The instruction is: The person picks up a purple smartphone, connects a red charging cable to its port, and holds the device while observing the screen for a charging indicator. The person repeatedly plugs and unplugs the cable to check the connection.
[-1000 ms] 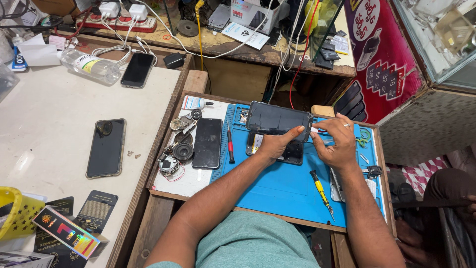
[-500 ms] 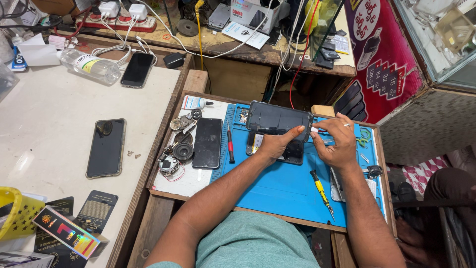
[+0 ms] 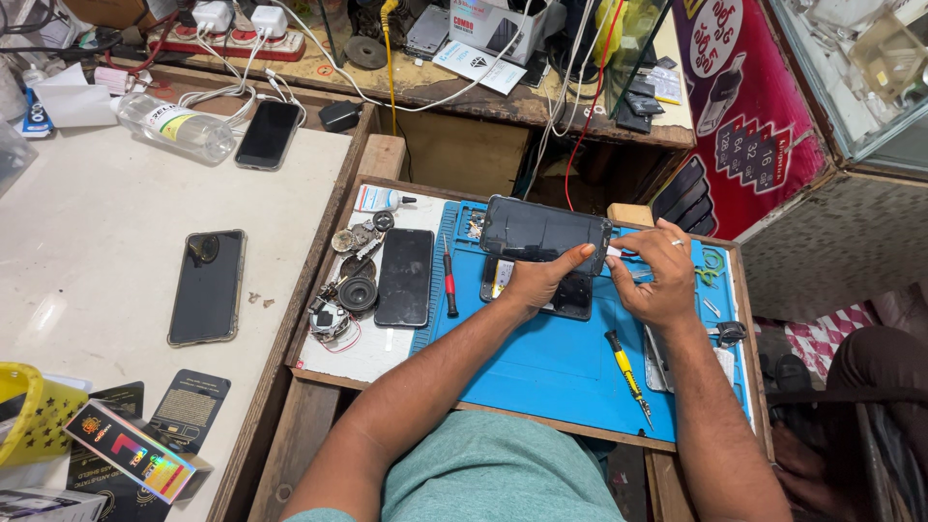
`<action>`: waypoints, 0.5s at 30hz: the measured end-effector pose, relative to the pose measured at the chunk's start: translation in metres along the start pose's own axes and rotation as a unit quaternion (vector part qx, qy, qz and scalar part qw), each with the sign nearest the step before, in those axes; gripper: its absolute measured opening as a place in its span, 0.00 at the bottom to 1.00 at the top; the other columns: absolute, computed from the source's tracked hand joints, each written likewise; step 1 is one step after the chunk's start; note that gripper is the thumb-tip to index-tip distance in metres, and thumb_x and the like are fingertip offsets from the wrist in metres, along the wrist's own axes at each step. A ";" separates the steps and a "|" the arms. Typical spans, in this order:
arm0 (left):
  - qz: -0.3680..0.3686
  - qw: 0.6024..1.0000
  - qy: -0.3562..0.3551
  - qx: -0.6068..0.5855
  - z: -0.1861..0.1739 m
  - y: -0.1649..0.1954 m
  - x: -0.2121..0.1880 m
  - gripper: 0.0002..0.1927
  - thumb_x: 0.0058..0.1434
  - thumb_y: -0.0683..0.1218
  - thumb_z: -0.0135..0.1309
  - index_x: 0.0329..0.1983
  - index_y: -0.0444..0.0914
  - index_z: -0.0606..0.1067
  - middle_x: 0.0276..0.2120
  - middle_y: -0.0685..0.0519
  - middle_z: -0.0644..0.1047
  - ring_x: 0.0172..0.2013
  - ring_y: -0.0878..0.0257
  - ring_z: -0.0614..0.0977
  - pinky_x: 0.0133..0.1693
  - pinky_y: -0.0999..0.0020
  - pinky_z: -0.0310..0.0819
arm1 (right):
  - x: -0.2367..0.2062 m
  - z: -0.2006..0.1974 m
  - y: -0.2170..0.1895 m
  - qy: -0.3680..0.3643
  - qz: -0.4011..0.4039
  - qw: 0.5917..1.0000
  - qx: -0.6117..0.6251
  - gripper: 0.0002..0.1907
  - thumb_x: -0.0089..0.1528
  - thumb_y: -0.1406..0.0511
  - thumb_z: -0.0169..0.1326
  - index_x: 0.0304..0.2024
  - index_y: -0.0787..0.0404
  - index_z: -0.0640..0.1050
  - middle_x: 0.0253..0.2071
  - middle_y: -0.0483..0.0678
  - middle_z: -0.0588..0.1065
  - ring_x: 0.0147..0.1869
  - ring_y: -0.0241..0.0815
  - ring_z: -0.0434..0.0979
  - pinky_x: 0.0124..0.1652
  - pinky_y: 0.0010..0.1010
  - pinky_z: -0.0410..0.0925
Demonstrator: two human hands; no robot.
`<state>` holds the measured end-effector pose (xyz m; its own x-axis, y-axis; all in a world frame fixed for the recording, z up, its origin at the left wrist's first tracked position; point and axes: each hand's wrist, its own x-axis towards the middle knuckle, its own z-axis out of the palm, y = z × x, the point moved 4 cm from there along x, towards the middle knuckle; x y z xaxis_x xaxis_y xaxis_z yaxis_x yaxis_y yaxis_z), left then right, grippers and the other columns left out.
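Note:
My left hand (image 3: 537,282) grips a black phone screen (image 3: 544,232), lifted on edge above a phone body (image 3: 570,295) that lies on the blue work mat (image 3: 541,362). My right hand (image 3: 657,275) pinches a small white tool at the screen's right edge. A second black phone (image 3: 405,276) lies flat left of the mat, beside a red-handled screwdriver (image 3: 449,275). A yellow-handled screwdriver (image 3: 626,372) rests on the mat below my right wrist.
Small round parts and a speaker (image 3: 348,285) sit at the tray's left. A white counter on the left holds a cased phone (image 3: 206,287), another phone (image 3: 268,134), a plastic bottle (image 3: 177,128) and a yellow box (image 3: 34,416). Chargers and cables crowd the back shelf.

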<state>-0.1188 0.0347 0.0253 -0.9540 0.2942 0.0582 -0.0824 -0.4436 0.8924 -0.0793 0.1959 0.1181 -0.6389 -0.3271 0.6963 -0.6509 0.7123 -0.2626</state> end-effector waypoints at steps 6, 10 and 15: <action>0.000 1.000 -0.001 -0.004 0.001 0.001 0.000 0.19 0.61 0.53 0.63 0.47 0.36 0.76 0.40 0.51 0.80 0.41 0.65 0.83 0.41 0.72 0.82 | 0.000 0.000 0.000 0.000 0.001 1.000 -0.002 0.06 0.62 0.63 0.63 0.41 0.56 0.81 0.39 0.45 0.80 0.49 0.42 0.80 0.68 0.49 0.61; -0.011 1.000 -0.002 0.015 0.000 0.001 0.000 0.20 0.61 0.55 0.62 0.48 0.37 0.76 0.40 0.50 0.79 0.41 0.65 0.83 0.41 0.71 0.83 | 0.001 0.000 0.000 -0.001 0.001 1.000 -0.002 0.06 0.62 0.64 0.63 0.40 0.56 0.81 0.39 0.45 0.80 0.48 0.42 0.80 0.68 0.49 0.61; 0.000 1.000 -0.003 0.007 0.001 0.002 0.000 0.21 0.61 0.55 0.63 0.48 0.36 0.77 0.41 0.50 0.80 0.42 0.65 0.83 0.42 0.71 0.82 | 0.002 -0.001 -0.002 0.002 0.000 1.000 -0.001 0.06 0.62 0.64 0.63 0.40 0.56 0.81 0.39 0.45 0.81 0.49 0.42 0.80 0.68 0.48 0.61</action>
<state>-0.1189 0.0342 0.0277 -0.9519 0.3004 0.0606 -0.0792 -0.4322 0.8983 -0.0787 0.1946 0.1205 -0.6372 -0.3253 0.6986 -0.6501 0.7138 -0.2605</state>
